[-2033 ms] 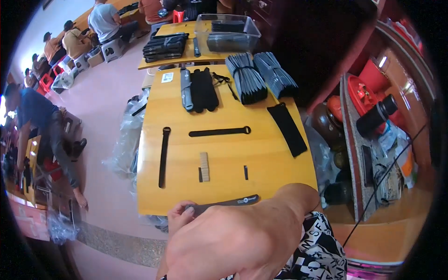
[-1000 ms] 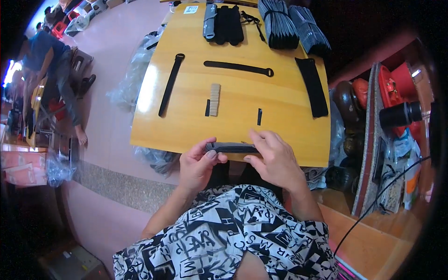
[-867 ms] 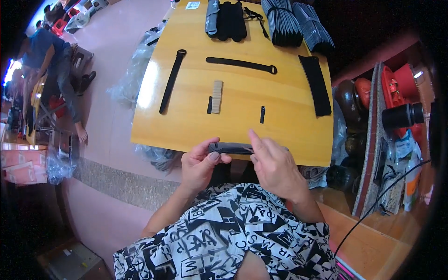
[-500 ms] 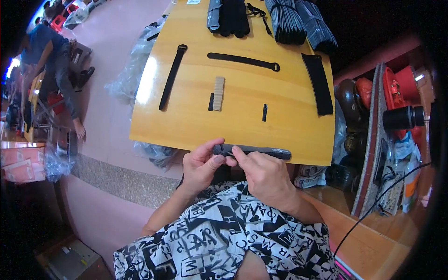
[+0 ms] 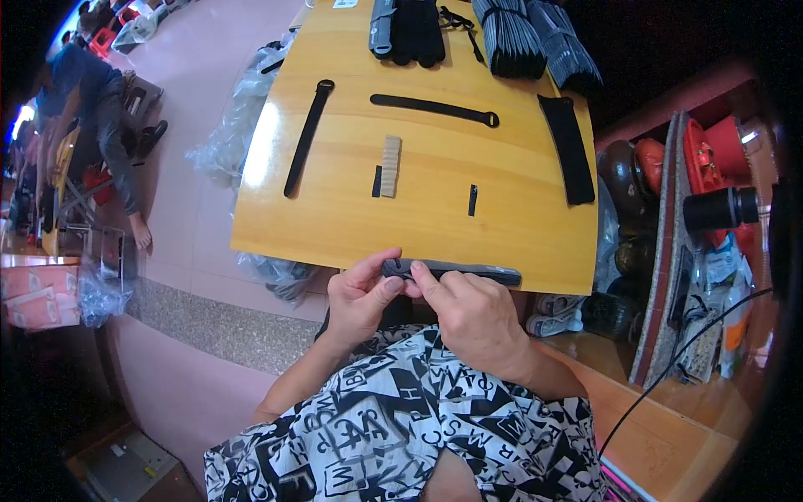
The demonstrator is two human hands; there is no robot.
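Both hands hold one dark strap (image 5: 468,270) flat at the near edge of the wooden table (image 5: 335,226). My left hand (image 5: 361,294) pinches its left end between thumb and fingers. My right hand (image 5: 470,316) presses on the strap just beside it, forefinger on top, while the strap's right end sticks out free. On the table lie a long black strap (image 5: 306,136) at the left, another black strap (image 5: 435,109) across the middle, a wide black band (image 5: 568,147) at the right, a small tan piece (image 5: 391,166) and two short black bits (image 5: 473,200).
Bundles of black straps (image 5: 519,38) and a dark pile (image 5: 410,29) lie at the table's far end. Clear plastic bags (image 5: 226,142) hang at the table's left side. Red and dark items fill a shelf (image 5: 703,217) at the right. A person (image 5: 92,109) bends over at far left.
My hands came down from close to the camera and took the strap at the table's near edge. Over the last second the right hand slid left along it, leaving its right end free.
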